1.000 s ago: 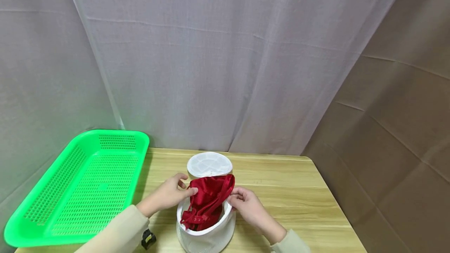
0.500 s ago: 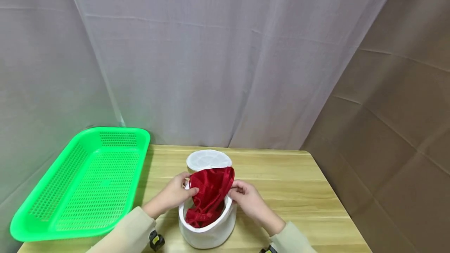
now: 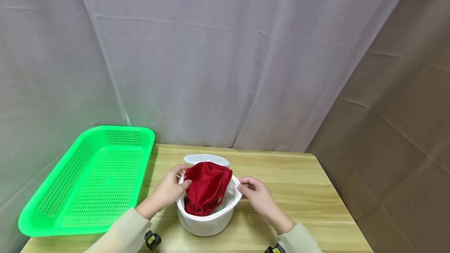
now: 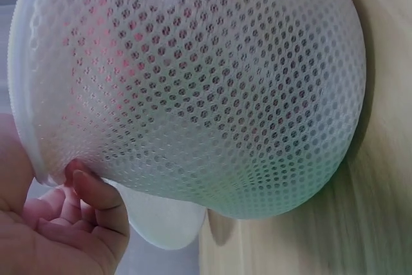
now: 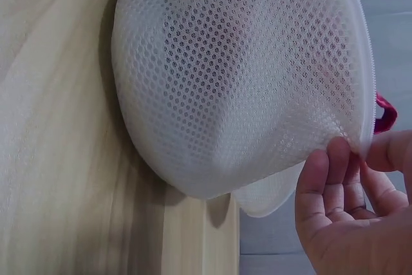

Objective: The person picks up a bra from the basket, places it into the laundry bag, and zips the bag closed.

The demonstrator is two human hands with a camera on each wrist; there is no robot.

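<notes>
A white mesh laundry bag [image 3: 205, 226] stands on the table with its round zipped mouth facing up. Its white lid [image 3: 207, 159] is folded back behind it. Bunched in the mouth is a shiny red satin garment [image 3: 207, 184], part of it above the rim. My left hand [image 3: 169, 187] pinches the bag's left rim, its thumb beside the red fabric. On the opposite side, my right hand [image 3: 256, 196] pinches the rim between thumb and fingers. Red shows faintly through the mesh wall [image 4: 193, 88] in the left wrist view. The garment's lower part is hidden inside.
A green perforated plastic basket [image 3: 82, 230] lies at the left of the wooden table [image 3: 291, 182]. Grey curtains [image 3: 211, 69] hang behind the table, and a brown cloth [image 3: 393, 128] hangs along the right.
The red garment has sunk lower and to the left in the bag. The bag's mouth is wider, and my right hand has shifted outward with the rim.
</notes>
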